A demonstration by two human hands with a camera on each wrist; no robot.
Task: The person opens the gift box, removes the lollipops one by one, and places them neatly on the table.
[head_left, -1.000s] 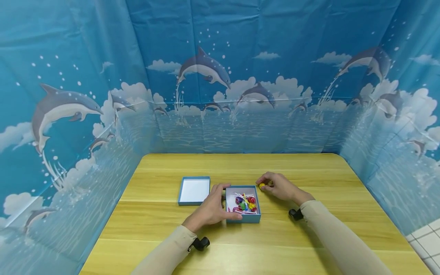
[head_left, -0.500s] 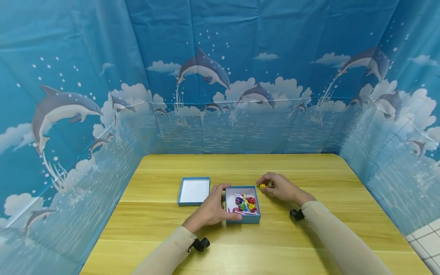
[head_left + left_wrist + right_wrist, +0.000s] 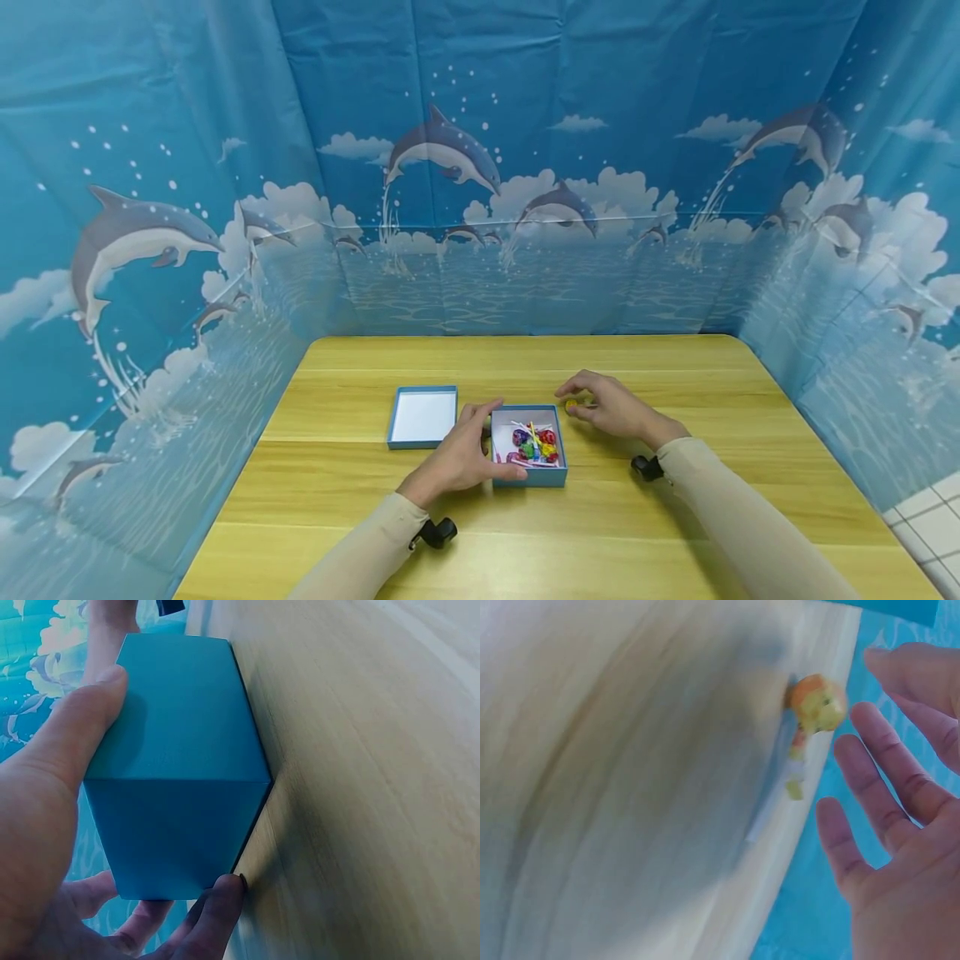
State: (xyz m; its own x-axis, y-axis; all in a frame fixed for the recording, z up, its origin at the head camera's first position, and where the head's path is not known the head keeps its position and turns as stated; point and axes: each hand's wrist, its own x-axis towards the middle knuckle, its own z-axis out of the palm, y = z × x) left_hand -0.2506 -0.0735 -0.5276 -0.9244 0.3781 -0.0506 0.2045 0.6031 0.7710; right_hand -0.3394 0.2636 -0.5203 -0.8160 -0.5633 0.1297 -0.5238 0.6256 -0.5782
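Note:
My left hand [image 3: 457,454] grips a blue open-topped box [image 3: 529,477], thumb on its near side and fingers around its left and far sides. In the left wrist view the thumb lies against one wall of the box [image 3: 180,712], and fingertips bend at another. Inside are several wrapped lollipops [image 3: 536,446] with their sticks. To the right of the box, a yellow-orange lollipop [image 3: 817,703] lies on the table, its stick partly wrapped. Beside it my right hand [image 3: 618,408] has its fingers spread and apart from the candy, holding nothing.
Left of the box lies a shallow blue lid [image 3: 423,417] with a white inside, turned upward. The wooden table [image 3: 360,517] ends at curtains [image 3: 450,283] printed with dolphins at the back and both sides.
The right fingers held the yellow lollipop earlier and tilted it a little. Now they have let it go and spread apart. The left hand and the box stay put.

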